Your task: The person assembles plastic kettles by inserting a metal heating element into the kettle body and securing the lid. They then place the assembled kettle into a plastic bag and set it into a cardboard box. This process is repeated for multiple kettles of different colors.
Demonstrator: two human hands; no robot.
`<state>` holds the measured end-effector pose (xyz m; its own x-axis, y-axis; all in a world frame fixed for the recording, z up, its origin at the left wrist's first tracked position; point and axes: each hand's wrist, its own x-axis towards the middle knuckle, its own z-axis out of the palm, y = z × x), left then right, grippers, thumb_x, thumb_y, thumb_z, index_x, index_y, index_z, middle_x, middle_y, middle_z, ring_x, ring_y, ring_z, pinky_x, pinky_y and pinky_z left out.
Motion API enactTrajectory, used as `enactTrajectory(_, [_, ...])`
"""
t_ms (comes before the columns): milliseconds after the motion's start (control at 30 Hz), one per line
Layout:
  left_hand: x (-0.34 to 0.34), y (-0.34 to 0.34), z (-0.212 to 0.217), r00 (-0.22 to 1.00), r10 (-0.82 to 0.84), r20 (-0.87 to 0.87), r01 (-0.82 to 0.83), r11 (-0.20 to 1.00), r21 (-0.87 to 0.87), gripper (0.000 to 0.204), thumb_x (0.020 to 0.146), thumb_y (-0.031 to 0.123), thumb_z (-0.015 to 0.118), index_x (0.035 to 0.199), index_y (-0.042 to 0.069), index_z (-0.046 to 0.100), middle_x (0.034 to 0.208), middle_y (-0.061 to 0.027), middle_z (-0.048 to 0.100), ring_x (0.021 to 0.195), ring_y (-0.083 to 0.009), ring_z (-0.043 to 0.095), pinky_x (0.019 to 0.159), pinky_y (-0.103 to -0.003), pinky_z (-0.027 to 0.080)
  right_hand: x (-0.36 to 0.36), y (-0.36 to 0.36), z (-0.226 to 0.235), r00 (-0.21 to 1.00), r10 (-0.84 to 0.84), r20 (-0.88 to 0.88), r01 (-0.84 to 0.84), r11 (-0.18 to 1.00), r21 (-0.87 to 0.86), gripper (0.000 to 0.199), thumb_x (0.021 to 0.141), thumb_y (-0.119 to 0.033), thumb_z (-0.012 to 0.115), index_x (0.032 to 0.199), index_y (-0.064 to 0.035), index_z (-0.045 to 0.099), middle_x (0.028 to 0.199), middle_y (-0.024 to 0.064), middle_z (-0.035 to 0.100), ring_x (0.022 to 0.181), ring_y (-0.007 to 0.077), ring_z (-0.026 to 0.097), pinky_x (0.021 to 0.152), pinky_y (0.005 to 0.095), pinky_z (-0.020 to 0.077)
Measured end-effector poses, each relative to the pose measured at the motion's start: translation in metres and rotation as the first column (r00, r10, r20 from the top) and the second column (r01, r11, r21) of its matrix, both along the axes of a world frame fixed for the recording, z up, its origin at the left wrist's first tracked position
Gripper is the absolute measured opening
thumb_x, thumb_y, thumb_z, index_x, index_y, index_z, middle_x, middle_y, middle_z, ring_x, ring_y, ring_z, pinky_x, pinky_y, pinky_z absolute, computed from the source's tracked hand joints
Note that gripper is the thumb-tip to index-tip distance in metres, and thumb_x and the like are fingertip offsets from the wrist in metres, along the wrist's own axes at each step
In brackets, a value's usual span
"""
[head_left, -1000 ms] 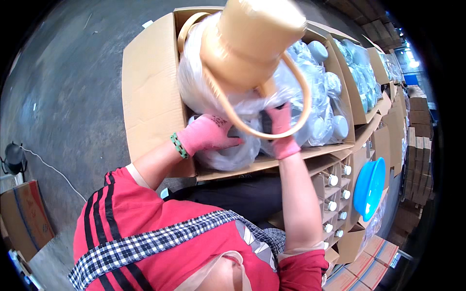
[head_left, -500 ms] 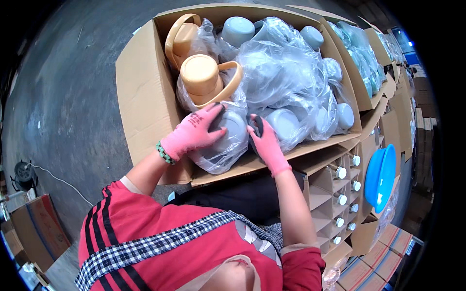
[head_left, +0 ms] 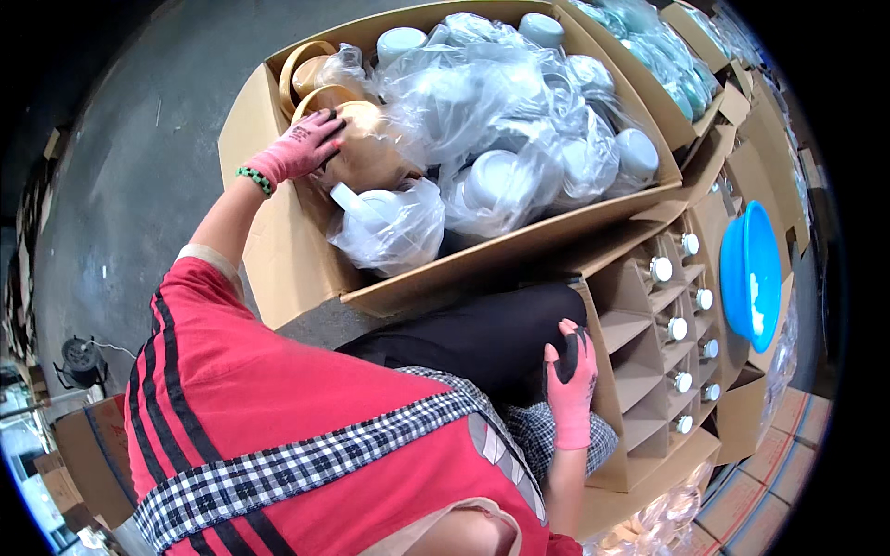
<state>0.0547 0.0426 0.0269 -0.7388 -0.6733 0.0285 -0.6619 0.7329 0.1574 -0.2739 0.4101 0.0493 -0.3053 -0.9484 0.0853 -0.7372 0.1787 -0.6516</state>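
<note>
Pressing down with flat fingers, the left hand (head_left: 298, 148) in its pink glove rests on a tan plastic pitcher (head_left: 357, 153) at the left end of the big cardboard box (head_left: 278, 250). Its grip is open; the palm only lies on the rounded side and closes around nothing. The right hand (head_left: 570, 385), also gloved, rests near the lap beside a divided carton (head_left: 649, 343) and holds nothing, the fingers loosely straight.

I judge that the pitcher can slide away under such a flat push, because the plastic is smooth and the thin clear bags (head_left: 482, 120) around it are slippery. The bags look crinkled and soft, so a finger may tear them. The white pitchers (head_left: 389, 218) inside them are hard, round and glossy, and could knock together. The box flap is bent corrugated card, and leaning on it may make it fold. To the right, a blue basin (head_left: 751, 273) stands on edge and white caps (head_left: 681, 329) sit in the carton cells.
</note>
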Motion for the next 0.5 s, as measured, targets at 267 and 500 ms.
enactTrajectory(267, [-0.048, 0.047, 0.027, 0.918, -0.355, 0.176, 0.301, 0.914, 0.273, 0.047, 0.061, 0.019, 0.069, 0.102, 0.004, 0.053, 0.107, -0.0152, 0.048, 0.095, -0.0302, 0.051, 0.082, -0.034, 0.042, 0.01, 0.077, -0.062, 0.889, -0.418, 0.187, 0.419, 0.907, 0.039, 0.026, 0.076, -0.01, 0.054, 0.099, 0.0014, 0.051, 0.101, 0.016, 0.052, 0.095, 0.0307, 0.049, 0.084, 0.0369, 0.0374])
enactTrajectory(500, [-0.082, 0.043, 0.068, 0.929, -0.207, -0.307, 0.235, 0.97, 0.059, 0.024, 0.061, 0.01, 0.063, 0.083, 0.003, 0.055, 0.083, -0.0139, 0.057, 0.079, -0.0292, 0.055, 0.071, -0.034, 0.044, 0.027, 0.067, -0.065, 0.923, -0.342, 0.176, 0.333, 0.939, 0.079, 0.025, 0.077, -0.014, 0.056, 0.098, -0.0017, 0.051, 0.096, 0.0161, 0.053, 0.09, 0.0319, 0.05, 0.081, 0.0356, 0.0393])
